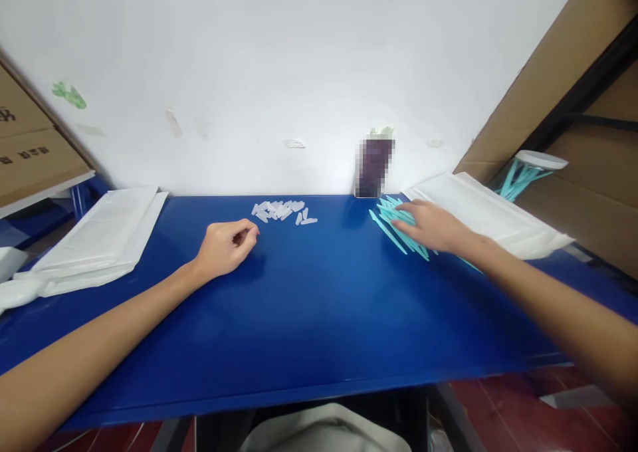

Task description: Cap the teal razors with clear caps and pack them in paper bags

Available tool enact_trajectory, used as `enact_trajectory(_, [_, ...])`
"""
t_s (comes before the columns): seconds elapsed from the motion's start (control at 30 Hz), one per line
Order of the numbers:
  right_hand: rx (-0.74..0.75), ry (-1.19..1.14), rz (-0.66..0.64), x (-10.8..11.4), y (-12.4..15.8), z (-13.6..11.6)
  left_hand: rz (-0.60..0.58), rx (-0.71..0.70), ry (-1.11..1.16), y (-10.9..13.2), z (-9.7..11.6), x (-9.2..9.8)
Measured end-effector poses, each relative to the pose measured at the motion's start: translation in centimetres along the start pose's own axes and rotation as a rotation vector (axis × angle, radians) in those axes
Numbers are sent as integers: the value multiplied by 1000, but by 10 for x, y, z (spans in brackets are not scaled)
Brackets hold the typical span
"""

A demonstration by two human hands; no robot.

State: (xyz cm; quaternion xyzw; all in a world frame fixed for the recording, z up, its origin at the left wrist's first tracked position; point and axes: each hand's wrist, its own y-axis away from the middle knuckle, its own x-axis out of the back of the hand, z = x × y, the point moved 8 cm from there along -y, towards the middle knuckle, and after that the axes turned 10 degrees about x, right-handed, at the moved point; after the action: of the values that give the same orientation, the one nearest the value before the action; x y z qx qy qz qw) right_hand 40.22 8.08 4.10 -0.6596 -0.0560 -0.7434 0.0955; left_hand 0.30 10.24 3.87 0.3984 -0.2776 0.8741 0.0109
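Over the left half of the blue table [299, 306], my left hand [226, 247] is closed, with thumb and forefinger pressed together. Whatever it may hold is hidden. Just beyond it lies a loose pile of small, whitish, translucent flat pieces [276, 210], with a few lying apart on its right. My right hand [433, 226] is open above a heap of long, thin turquoise sticks [399, 229]. Its thumb and fingers are apart at the heap's near right side, and the hand covers some of the sticks.
White padded envelopes or sheets lie stacked at the left [100, 236] and right [488, 213]. A phone-like, blurred-out object [373, 166] leans against the white wall [249, 73]. At far right, a white-rimmed clear container [541, 159] holds more turquoise sticks. Cardboard boxes [40, 153] flank the left.
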Motion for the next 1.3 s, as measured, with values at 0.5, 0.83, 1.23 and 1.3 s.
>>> enact_trajectory(0.5, [-84, -6, 52, -13, -14, -50, -77, -53, 4, 3, 2, 2])
enact_trajectory(0.83, [158, -245, 73, -12, -12, -78, -196, -226, -55, 6, 10, -9])
enact_trajectory(1.23, [782, -452, 148, 10, 37, -205, -418, -345, -60, 29, 45, -16])
enact_trajectory(1.3, [813, -458, 119, 10, 39, -205, -581, -362, -100, 44, 55, -29])
